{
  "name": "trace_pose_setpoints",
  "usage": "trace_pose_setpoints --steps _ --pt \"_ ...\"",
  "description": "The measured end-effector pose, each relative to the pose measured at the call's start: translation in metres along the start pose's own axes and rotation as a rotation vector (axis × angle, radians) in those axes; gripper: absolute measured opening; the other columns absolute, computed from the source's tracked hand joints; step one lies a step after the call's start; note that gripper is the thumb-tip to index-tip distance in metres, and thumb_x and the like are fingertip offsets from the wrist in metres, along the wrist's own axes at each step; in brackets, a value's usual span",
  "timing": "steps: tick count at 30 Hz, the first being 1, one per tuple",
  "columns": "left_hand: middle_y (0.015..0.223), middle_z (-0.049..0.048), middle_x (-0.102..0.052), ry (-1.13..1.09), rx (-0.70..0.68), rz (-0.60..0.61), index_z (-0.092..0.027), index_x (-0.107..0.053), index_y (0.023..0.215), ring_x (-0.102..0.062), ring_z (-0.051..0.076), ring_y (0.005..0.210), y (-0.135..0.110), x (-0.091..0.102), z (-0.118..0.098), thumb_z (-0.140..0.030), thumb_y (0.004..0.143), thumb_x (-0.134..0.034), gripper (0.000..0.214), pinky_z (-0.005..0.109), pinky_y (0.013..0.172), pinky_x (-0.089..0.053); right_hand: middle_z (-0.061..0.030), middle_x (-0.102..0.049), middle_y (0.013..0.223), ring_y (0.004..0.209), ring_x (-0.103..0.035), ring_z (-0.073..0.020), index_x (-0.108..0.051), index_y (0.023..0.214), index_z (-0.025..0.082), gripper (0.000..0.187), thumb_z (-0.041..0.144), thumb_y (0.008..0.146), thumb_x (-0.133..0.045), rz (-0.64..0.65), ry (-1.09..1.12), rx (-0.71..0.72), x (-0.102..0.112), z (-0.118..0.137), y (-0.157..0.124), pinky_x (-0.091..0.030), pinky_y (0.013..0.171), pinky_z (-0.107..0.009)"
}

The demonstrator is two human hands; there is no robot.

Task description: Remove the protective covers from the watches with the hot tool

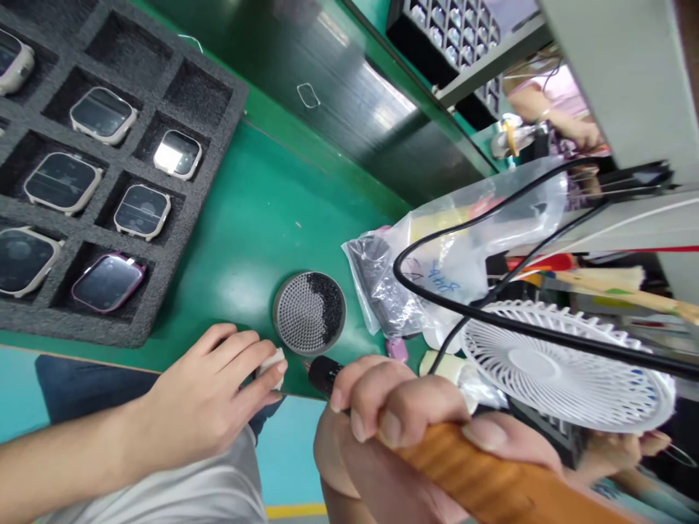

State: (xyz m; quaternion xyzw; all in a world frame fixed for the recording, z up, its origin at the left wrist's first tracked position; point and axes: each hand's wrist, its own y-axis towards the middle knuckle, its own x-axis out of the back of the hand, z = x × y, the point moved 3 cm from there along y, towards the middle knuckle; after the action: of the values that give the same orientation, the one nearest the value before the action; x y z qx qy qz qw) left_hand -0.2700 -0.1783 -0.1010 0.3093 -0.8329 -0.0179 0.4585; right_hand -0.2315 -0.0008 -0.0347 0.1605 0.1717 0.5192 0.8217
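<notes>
My left hand (207, 393) pinches a small white piece (273, 367) between its fingertips at the edge of the green bench mat (262, 218). My right hand (393, 400) is curled around a black tool tip (323, 376) and an orange wood-grain handle (480, 473); I cannot tell if they are one tool. The tip points left, toward the white piece and close to it. Just above both hands lies a round bristled cleaning pad (309, 313) with dark granules on part of it.
A black foam tray (164, 94) holds several smartwatches at upper left. A plastic bag (437, 269), black cables (491, 247) and a white fan (562, 364) lie at right. At upper right, a co-worker's hand (579, 131) holds something; another hand (617, 451) shows at lower right.
</notes>
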Motion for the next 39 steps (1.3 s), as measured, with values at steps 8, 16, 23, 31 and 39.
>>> trace_pose_setpoints --steps 8,16,23,31,39 --pt "0.127 0.0087 -0.068 -0.013 0.012 0.016 -0.016 -0.067 0.128 -0.058 0.028 0.116 0.002 -0.002 0.002 -0.027 0.102 -0.063 0.028 0.048 0.1 -0.04 0.0033 -0.062 0.082 0.061 -0.063 -0.0124 -0.056 0.123 0.022 0.035 0.046 0.102 -0.043 -0.004 0.091 -0.011 -0.006 -0.011 -0.006 -0.055 0.049 -0.034" --pt "0.126 0.0097 -0.069 -0.017 0.017 0.017 -0.016 -0.067 0.128 -0.06 0.027 0.115 0.002 -0.001 0.002 -0.027 0.102 -0.062 0.029 0.047 0.099 -0.041 0.0029 -0.06 0.08 0.061 -0.062 -0.0134 -0.057 0.12 0.021 0.03 0.038 0.104 -0.038 0.017 0.061 -0.025 -0.013 -0.008 -0.001 -0.057 0.051 -0.034" --pt "0.126 0.0092 -0.069 -0.027 0.018 0.007 -0.015 -0.067 0.127 -0.059 0.028 0.114 0.001 -0.001 0.002 -0.026 0.102 -0.063 0.028 0.048 0.098 -0.041 0.0013 -0.064 0.087 0.065 -0.065 -0.014 -0.056 0.126 0.02 0.033 0.03 0.101 -0.036 0.167 0.095 -0.013 -0.007 -0.008 0.002 -0.058 0.051 -0.035" --pt "0.125 0.0103 -0.07 -0.014 0.015 -0.003 -0.015 -0.068 0.127 -0.061 0.028 0.114 0.002 0.0 0.002 -0.027 0.101 -0.063 0.028 0.048 0.097 -0.043 0.0019 -0.063 0.087 0.066 -0.065 -0.0145 -0.055 0.125 0.022 0.036 0.046 0.101 -0.043 0.085 0.078 -0.037 -0.006 -0.008 -0.005 -0.057 0.053 -0.037" --pt "0.121 0.0107 -0.07 -0.016 0.005 -0.027 -0.013 -0.068 0.124 -0.061 0.028 0.111 0.003 0.003 0.002 -0.025 0.101 -0.062 0.026 0.047 0.096 -0.043 0.0011 -0.064 0.085 0.062 -0.065 -0.0186 -0.056 0.121 0.033 0.028 0.047 0.1 -0.045 0.337 0.084 -0.081 0.012 -0.011 0.003 -0.057 0.052 -0.041"
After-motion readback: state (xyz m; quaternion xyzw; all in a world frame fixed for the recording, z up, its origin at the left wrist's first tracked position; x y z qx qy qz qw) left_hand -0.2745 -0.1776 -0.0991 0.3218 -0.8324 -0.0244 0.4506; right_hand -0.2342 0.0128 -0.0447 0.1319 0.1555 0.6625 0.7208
